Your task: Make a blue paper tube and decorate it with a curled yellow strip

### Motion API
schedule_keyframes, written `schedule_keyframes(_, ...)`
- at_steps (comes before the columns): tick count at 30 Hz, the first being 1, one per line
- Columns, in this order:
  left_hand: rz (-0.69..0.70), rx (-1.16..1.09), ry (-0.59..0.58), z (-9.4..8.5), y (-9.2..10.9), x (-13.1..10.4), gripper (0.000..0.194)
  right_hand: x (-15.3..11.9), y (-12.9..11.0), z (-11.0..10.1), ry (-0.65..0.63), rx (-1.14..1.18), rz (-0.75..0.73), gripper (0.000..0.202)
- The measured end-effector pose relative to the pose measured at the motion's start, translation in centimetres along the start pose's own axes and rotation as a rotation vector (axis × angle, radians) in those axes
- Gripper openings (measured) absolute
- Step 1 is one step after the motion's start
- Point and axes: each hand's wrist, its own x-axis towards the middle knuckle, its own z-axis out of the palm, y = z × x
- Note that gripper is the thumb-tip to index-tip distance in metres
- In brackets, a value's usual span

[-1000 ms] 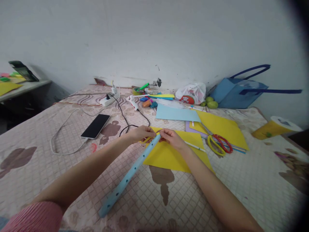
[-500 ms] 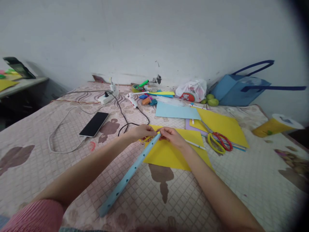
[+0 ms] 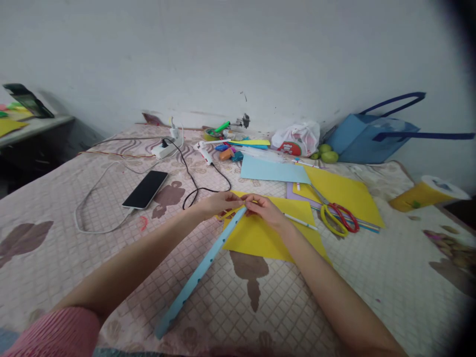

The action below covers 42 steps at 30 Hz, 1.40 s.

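Pinching narrowly, the right hand (image 3: 265, 209) holds the far end of the light-blue dotted paper strip (image 3: 203, 267), while the left hand (image 3: 222, 203) seems to grip a slim yellow strip (image 3: 227, 214) there. Uneven pressure could crease that end or let both strips slip. The blue one's long axis slants across the quilted cloth (image 3: 290, 307), pointing forward and rightward onto the yellow sheet (image 3: 260, 240).
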Motion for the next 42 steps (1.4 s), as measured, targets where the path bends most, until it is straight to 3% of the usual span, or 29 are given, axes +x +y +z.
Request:
schedule_keyframes(5,0.004,-0.034,-0.075,0.0,-0.4,-0.1,0.037,0.0,0.2,0.1,-0.018,-0.003,-0.014,0.021)
schedule_keyframes(13,-0.037,-0.153,0.062,0.6,-1.1,-0.1,0.035,0.4,0.0,0.2,-0.011,-0.068,-0.01,0.024)
schedule_keyframes(20,-0.096,-0.506,0.005,0.5,-1.6,-0.3,0.03,1.7,-0.7,0.5,-0.045,-0.07,-0.022,0.024)
schedule_keyframes(27,-0.053,-0.632,0.076,-0.2,-2.9,0.1,0.026,2.7,-0.6,1.0,-0.044,-0.069,0.021,0.035)
schedule_keyframes(31,-0.036,-0.672,0.099,-0.4,-3.1,0.0,0.021,3.5,-0.7,0.7,0.038,-0.171,0.001,0.037)
schedule_keyframes(36,-0.036,-0.723,0.138,-0.5,-3.3,-0.2,0.017,7.0,-1.4,-0.6,0.116,-0.266,-0.053,0.037)
schedule_keyframes(42,-0.037,-0.77,0.163,-0.5,-3.6,-0.7,0.017,15.8,-1.7,-0.2,0.221,-0.463,-0.119,0.027)
